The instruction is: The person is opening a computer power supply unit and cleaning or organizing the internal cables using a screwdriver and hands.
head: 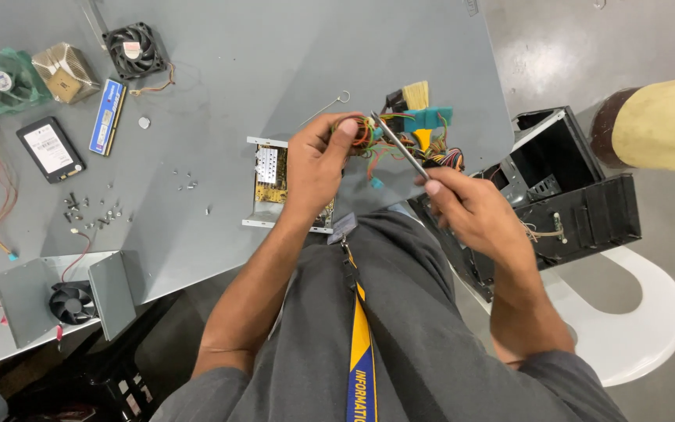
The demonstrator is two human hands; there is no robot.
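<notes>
My left hand (316, 162) grips a bundle of coloured wires (400, 141) that runs from an opened power supply unit (269, 181) with a yellow circuit board lying on the grey table (275, 55). My right hand (470, 205) holds a thin metal screwdriver (400, 145) by its lower end, the tip pointing up into the wire bundle next to my left fingers. Teal and yellow connectors (428, 119) hang at the far end of the wires.
Loose screws (91, 209), a black drive (50, 148), a blue memory stick (108, 116), a heatsink (66, 72) and a black fan (134, 50) lie at the left. A metal cover with a fan (68, 301) sits at the near edge. A black computer case (564, 195) rests on a white chair (642, 320) at the right.
</notes>
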